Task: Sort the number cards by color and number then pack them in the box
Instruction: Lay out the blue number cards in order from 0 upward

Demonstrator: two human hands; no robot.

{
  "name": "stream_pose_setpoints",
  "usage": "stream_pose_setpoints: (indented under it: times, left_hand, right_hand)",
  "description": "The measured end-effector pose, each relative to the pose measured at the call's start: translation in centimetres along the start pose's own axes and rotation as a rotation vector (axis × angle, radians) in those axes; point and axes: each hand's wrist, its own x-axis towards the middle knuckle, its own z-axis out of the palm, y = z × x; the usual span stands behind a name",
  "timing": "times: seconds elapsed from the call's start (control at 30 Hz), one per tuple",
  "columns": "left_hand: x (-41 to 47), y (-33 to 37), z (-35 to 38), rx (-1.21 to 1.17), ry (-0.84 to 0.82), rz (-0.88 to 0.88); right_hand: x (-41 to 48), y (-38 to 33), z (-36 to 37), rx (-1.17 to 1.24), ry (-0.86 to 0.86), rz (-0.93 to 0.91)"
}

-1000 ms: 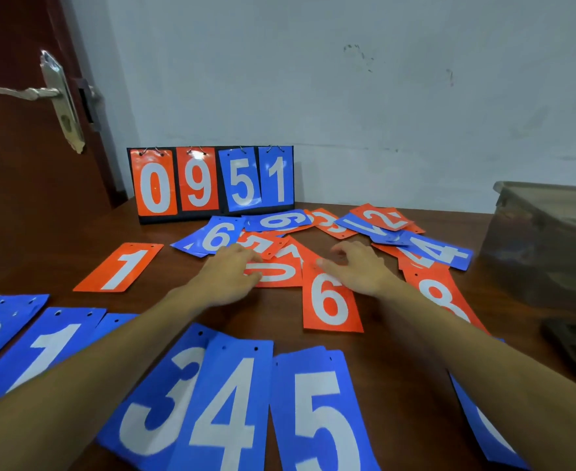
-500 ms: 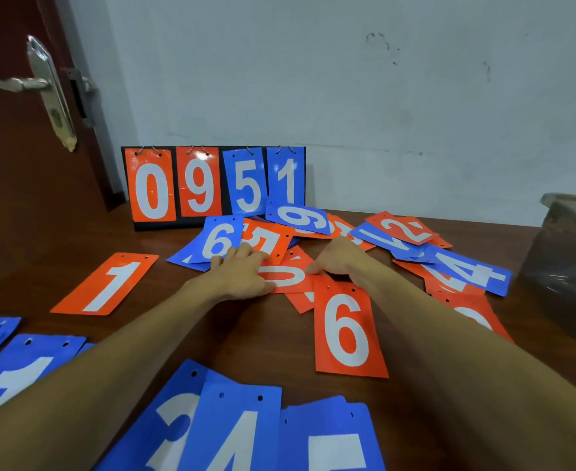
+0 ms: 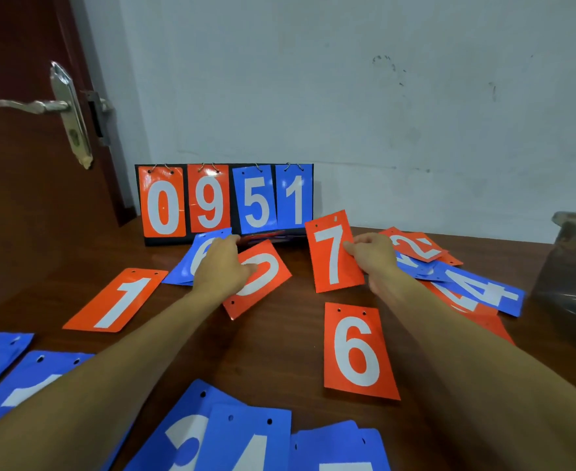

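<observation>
Orange 7 (image 3: 330, 263) pinched at edge by right hand (image 3: 375, 261); left hand (image 3: 218, 271) grips orange 0 (image 3: 268, 278); bare wood (image 3: 302, 300) between.

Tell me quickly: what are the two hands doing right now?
Left hand: grips the orange rectangular card marked 0.
Right hand: pinches the orange rectangular card marked 7.

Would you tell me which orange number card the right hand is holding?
The orange card numbered 7, pinched by the right hand; the orange 6 card and orange 1 card lie flat.
</observation>
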Motion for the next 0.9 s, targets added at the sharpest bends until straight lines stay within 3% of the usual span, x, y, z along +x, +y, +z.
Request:
stream_pose_setpoints:
  times: [0.13,0.27,0.37,0.6,0.9]
  left_hand:
    - [-0.2,1.2,-1.0,-0.234,0.072,-0.111]
    - [-1.5,2.6,-1.8,-0.531,0.084,-0.272]
    - [-3.4,4.3,-1.8,-0.728,0.023,-0.312]
    - [-7.9,8.1,-1.2,-0.797,-0.034,-0.286]
    - [-13.2,10.6,-1.7,-1.151,-0.273,-0.341]
  right_hand:
    - [-0.3,-0.7,-0.8,0.206,0.085,-0.068]
    - [-1.1,-1.1,-2.4,0.302,0.052,-0.079]
    - [-2.2,-1.1,-4.1,0.28,-0.022,-0.057]
    - [-7.0,-0.8,-8.8,0.171,-0.292,-0.085]
    - [-11.1,-1.0,-11.1,-0.034,-0.354,-0.204]
